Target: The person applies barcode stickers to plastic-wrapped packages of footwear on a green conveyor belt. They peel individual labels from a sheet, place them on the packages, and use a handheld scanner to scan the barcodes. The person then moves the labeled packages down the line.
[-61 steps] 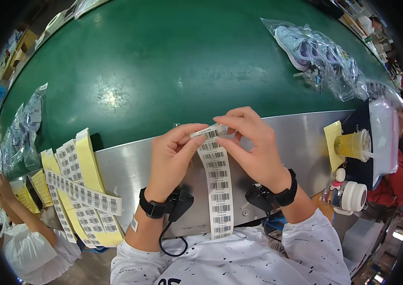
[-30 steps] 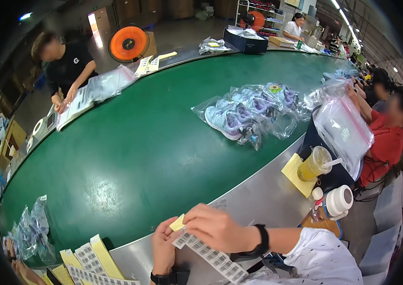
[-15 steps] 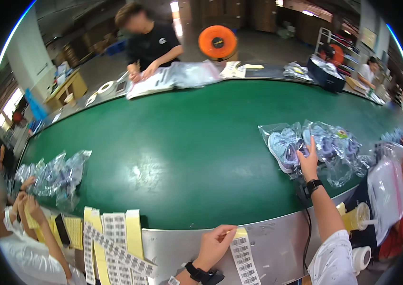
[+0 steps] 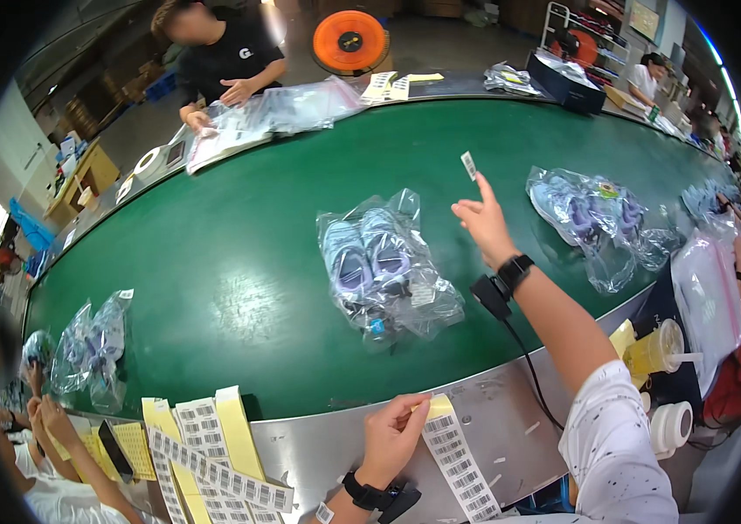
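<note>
My left hand (image 4: 395,437) pinches the yellow-backed top end of a strip of barcode labels (image 4: 456,467), which hangs over the metal edge. Over the green belt (image 4: 239,227), my right hand (image 4: 486,225) has its index finger stretched out and the thumb apart. A single small white barcode label (image 4: 468,165) stands on that fingertip, apparently stuck there. Left of this hand lies a clear plastic bag with a pair of light blue and lilac shoes (image 4: 369,255). Another bagged pair of shoes (image 4: 589,205) lies to the right.
More label sheets (image 4: 204,445) lie on the metal ledge at lower left. A drink cup with a straw (image 4: 654,348) and a white bottle (image 4: 671,428) stand at right. A black cable (image 4: 528,358) crosses the edge. Co-workers' hands (image 4: 54,421) show at left; another person (image 4: 231,65) stands opposite.
The bagged shoes that my right hand touched now lie farther left, turned and apart from it. A label now shows on my right fingertip. My left hand still pinches the strip; the view has shifted.
</note>
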{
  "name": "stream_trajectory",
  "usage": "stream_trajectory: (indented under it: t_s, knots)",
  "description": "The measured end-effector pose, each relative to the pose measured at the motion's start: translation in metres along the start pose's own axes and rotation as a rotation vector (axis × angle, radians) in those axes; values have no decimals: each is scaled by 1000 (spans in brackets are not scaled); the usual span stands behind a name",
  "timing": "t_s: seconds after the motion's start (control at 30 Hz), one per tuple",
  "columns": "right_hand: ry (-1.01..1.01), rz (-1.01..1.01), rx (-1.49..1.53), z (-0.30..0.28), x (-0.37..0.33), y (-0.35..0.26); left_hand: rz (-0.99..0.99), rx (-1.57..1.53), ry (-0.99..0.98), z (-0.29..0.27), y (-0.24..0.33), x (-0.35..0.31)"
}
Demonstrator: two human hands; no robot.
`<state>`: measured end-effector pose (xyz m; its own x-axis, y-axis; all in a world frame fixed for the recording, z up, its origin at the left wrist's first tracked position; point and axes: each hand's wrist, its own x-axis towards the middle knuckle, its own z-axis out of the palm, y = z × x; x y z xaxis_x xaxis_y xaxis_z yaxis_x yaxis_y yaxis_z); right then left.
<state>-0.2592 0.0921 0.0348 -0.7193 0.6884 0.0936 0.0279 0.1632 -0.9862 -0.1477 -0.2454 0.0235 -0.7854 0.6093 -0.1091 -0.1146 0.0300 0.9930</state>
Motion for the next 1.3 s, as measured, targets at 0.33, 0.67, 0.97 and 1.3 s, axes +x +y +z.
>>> stream_trajectory:
  t_s: [0.33, 0.67, 0.97, 1.3]
  knots:
    - [-98, 370, 234, 61, 36, 16, -7, -20, 26, -1, 0, -3]
    - [72, 313, 356, -11, 52, 24, -9, -81, 4, -1, 3, -2]
    - [-267, 625, 376, 8, 68, 21, -21, -79, -5, 0, 2, -1]
    - [-319, 713, 231, 50, 60, 5, -46, -77, 2, -4, 1, -6]
